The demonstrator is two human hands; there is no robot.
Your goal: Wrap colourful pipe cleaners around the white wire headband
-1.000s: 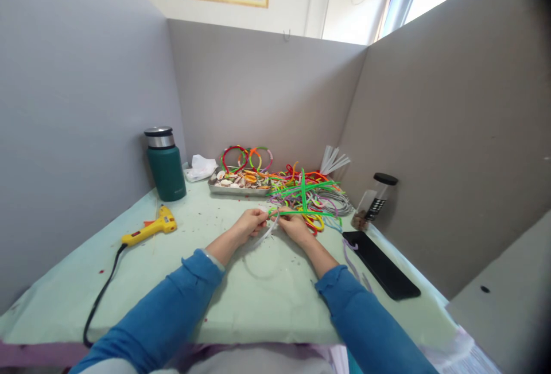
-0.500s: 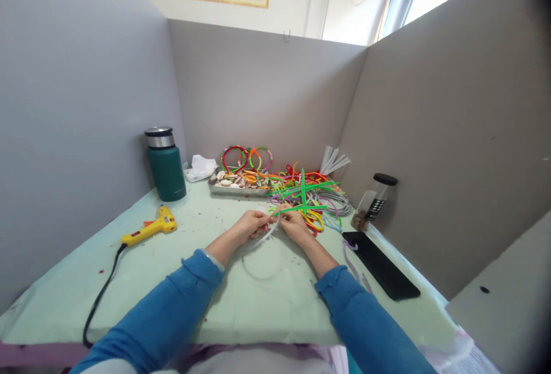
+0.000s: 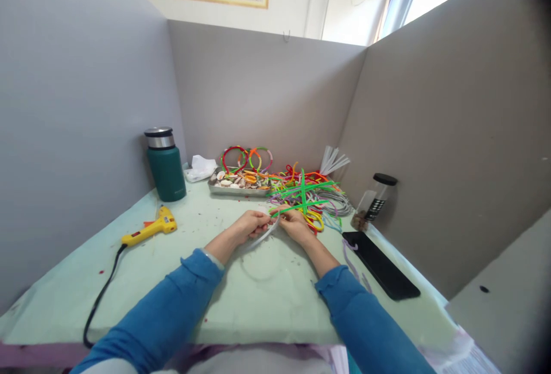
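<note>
My left hand is closed, its thumb and fingers pinched at the end of a white curved strip that looks like a plain headband. Close against it, my right hand is also closed, pinching a green pipe cleaner where it meets the strip. The fingertips of both hands nearly touch and hide the exact contact. Just beyond my right hand lies a tangled heap of coloured pipe cleaners.
A metal tray of small pieces stands at the back, with finished-looking coloured hoops behind. Left are a yellow glue gun and green bottle. To the right lie a black phone-like slab and a clear jar. Partitions enclose the table.
Both hands stay in nearly the same place. The green pipe cleaner has tilted slightly, its far right end a little higher than before.
</note>
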